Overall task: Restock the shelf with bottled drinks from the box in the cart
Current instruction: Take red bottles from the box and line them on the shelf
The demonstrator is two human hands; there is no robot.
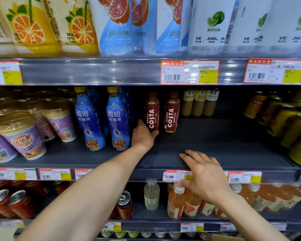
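Note:
Two dark red Costa coffee bottles stand upright on the middle shelf. My left hand reaches in and grips the base of the left Costa bottle; the right Costa bottle stands free beside it. My right hand hovers at the shelf's front edge, fingers spread and relaxed, holding nothing. The cart and the box are out of view.
Blue coffee bottles stand left of my left hand, purple milk-tea cups further left. Starbucks bottles sit at the back, yellow cans at right. Orange juice bottles and red cans fill the shelf below.

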